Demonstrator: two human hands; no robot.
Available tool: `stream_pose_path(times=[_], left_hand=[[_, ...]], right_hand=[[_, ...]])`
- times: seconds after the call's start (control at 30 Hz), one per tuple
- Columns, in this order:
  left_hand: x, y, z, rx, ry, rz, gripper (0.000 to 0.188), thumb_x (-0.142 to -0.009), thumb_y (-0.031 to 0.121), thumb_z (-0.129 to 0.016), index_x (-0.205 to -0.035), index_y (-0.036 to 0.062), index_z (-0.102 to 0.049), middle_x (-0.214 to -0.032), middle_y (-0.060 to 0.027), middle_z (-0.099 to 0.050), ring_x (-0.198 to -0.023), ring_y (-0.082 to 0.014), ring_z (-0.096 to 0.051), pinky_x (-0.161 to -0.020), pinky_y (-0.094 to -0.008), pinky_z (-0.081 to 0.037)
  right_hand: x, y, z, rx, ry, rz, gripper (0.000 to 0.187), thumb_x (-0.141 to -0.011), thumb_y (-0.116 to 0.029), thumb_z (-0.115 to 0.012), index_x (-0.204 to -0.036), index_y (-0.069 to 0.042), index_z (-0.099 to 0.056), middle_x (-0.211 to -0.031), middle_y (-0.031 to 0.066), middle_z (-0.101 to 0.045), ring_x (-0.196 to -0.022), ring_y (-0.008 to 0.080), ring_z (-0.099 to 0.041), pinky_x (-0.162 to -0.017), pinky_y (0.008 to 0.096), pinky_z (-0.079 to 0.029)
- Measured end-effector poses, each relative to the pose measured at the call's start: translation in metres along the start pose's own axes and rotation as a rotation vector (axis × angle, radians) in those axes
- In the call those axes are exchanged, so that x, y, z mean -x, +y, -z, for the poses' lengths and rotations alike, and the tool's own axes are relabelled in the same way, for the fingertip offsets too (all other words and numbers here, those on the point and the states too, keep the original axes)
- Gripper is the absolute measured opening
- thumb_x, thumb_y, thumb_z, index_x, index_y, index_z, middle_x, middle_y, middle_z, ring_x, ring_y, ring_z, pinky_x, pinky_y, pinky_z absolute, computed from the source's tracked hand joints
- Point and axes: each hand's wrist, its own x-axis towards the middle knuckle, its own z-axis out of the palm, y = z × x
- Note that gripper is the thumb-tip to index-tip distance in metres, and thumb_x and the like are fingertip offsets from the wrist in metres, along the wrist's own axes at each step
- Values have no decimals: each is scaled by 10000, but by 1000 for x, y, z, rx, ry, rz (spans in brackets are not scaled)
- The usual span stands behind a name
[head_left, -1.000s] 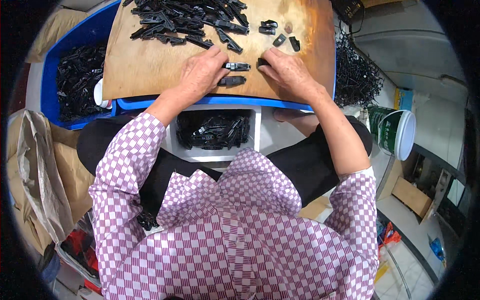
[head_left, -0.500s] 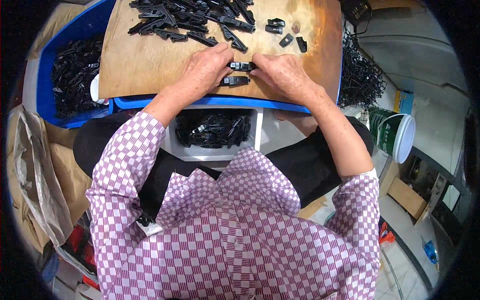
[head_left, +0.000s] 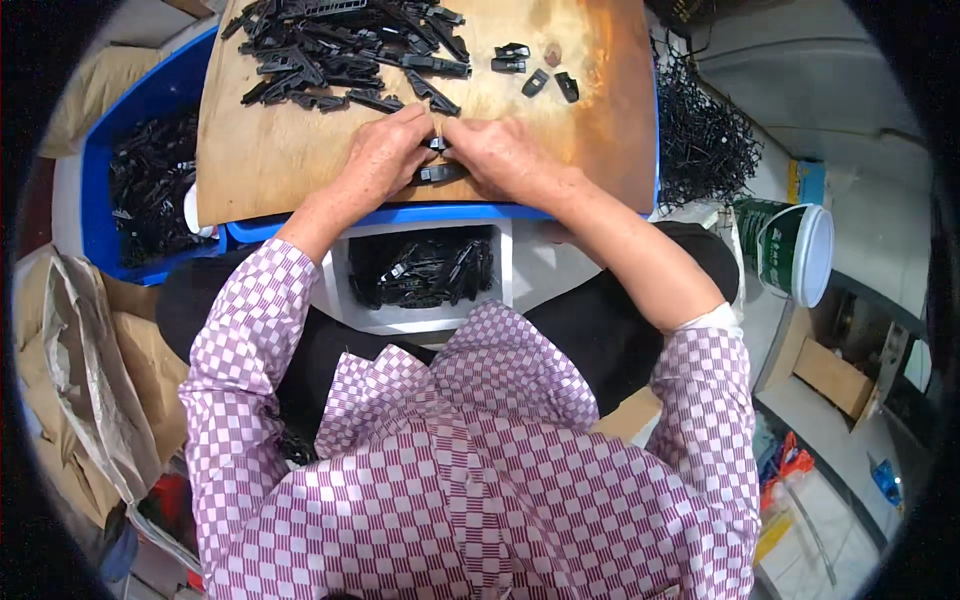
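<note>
Together, left hand (head_left: 383, 160) and right hand (head_left: 497, 155) pinch black clip (head_left: 437, 143) near board edge (head_left: 330, 212)

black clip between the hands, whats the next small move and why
Probably press the two halves together until they seat. Both the left hand and the right hand are closed around one black clip on the wooden board, fingers meeting over it, while a second clip lies just below them.
</note>
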Motion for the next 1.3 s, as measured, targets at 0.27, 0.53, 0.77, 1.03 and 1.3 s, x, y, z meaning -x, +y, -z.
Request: stream_pose_path(times=[0.27,0.53,0.77,1.03,1.3], left_hand=[[13,21,15,53,-161,17,147,-811,77,-678,-929,37,-600,-922,-117,-589,-871,-343,-626,-713,-430,-506],[-2,-25,27,-485,227,3,154,-800,95,-664,-936,65,-600,-960,-95,-580,-899,-306,-613,-748,-407,-542],[8,-12,5,-394,113,-88,156,-819,89,-664,-949,59,-585,-973,-103,-570,-888,-307,-608,-743,-405,-528],[14,-14,18,-240,115,102,172,-811,103,-700,-920,39,-584,-921,-105,-574,-866,-326,-631,-719,-405,-538],[6,-6,5,-115,48,38,167,-814,86,-702,-907,21,-579,-929,-140,-576,-873,-366,-632,-719,-438,-522]], right_hand=[[9,42,59,234,9,85,157,-859,-130,-607,-977,-54,-536,-999,126,-599,-883,335,-649,-707,436,-542],[3,77,42,542,15,-5,198,-864,-43,-555,-1059,-75,-566,-1012,117,-558,-959,299,-634,-748,419,-554],[13,55,27,-201,110,-296,243,-816,-75,-660,-1047,-57,-587,-997,118,-571,-1011,313,-605,-797,410,-530],[28,50,35,223,113,-38,215,-832,-122,-677,-1018,-42,-605,-917,133,-580,-959,326,-584,-828,437,-480],[14,15,41,87,111,41,171,-853,-142,-666,-968,-38,-592,-869,141,-586,-877,335,-603,-754,433,-496]])
